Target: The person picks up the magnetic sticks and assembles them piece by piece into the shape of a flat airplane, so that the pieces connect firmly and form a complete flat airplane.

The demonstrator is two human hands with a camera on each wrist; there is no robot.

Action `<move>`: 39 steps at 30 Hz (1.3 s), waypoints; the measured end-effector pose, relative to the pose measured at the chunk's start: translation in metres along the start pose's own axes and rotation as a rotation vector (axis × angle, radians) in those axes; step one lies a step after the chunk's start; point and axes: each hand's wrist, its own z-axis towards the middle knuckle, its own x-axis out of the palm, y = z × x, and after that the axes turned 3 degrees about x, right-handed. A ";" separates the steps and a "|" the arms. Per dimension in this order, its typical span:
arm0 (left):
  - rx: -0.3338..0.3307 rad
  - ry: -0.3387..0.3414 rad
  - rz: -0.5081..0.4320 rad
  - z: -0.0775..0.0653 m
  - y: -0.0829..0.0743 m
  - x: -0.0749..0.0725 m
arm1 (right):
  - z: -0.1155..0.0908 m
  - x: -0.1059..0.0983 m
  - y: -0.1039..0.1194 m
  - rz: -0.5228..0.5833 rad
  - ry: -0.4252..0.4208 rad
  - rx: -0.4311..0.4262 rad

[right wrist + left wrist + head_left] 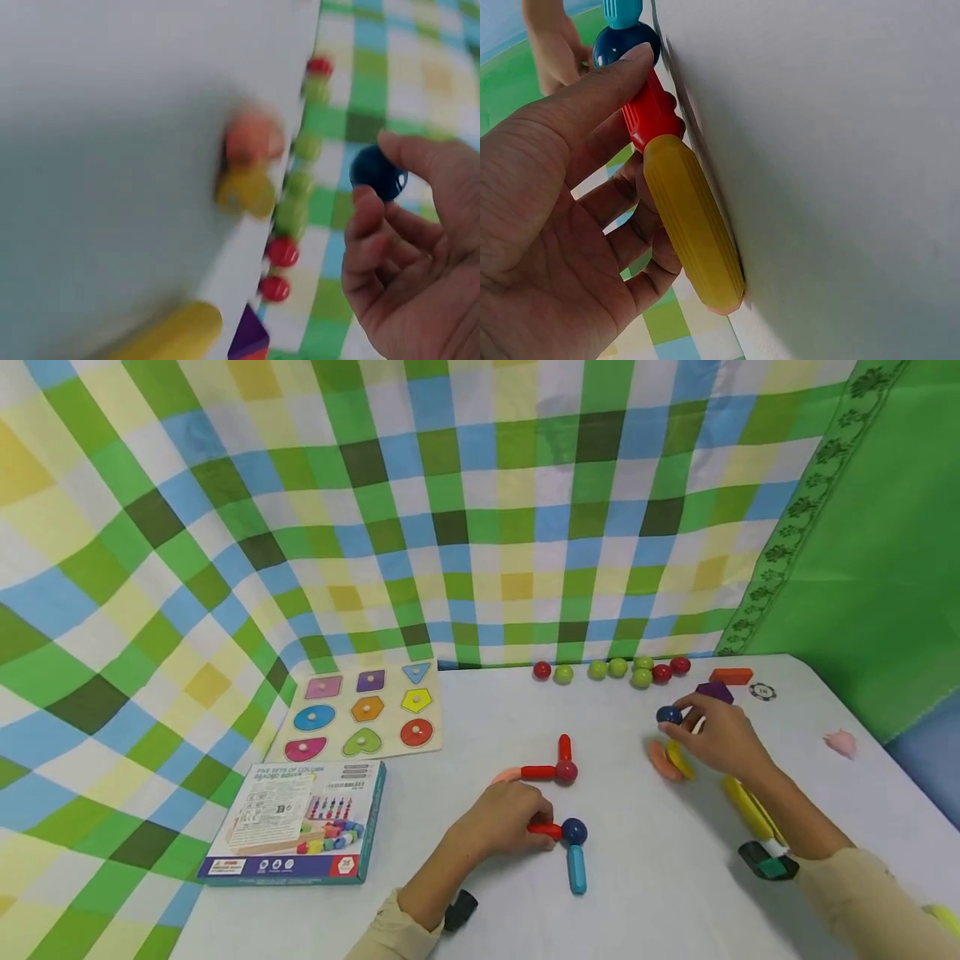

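My right hand (716, 731) pinches a dark blue ball (377, 172) between thumb and fingertips, above the table. Below it lie a curved orange piece (663, 762) and a curved yellow piece (681, 760). My left hand (504, 820) grips a red magnetic stick (651, 112), its thumb at the joint with a second blue ball (574, 831). From that ball a light blue stick (577, 870) points toward me. The left wrist view shows a yellow stick (694, 221) at the red one's other end. Just beyond, two red sticks (538, 772) meet a red ball (567, 772).
Several red and green balls (597, 669) line the back edge. A shape puzzle board (386, 739) and a bead-set box (296, 822) lie on the left. Purple (714, 692) and orange (731, 676) blocks, a pink piece (841, 742) and a yellow piece (750, 807) lie on the right.
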 end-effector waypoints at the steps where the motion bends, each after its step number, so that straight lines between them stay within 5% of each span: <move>1: -0.001 -0.002 0.000 0.000 0.000 0.001 | -0.012 0.001 0.007 0.018 0.026 -0.020; 9: -0.007 -0.014 0.013 0.003 0.001 0.005 | -0.089 0.031 0.051 0.135 0.316 -0.047; 13: -0.002 -0.015 0.013 0.003 0.002 0.004 | -0.103 0.048 0.063 0.201 0.479 -0.084; 20: 0.014 -0.037 0.000 0.001 -0.003 0.004 | -0.119 0.062 0.071 0.297 0.633 -0.094; 26: 0.046 -0.043 0.007 0.002 -0.012 0.003 | -0.129 0.066 0.076 0.336 0.707 -0.129; 32: 0.098 0.021 0.016 0.003 -0.020 0.005 | -0.131 0.067 0.076 0.339 0.711 -0.150; 39: 0.111 0.006 0.040 0.006 -0.022 0.007 | -0.133 0.071 0.075 0.351 0.719 -0.158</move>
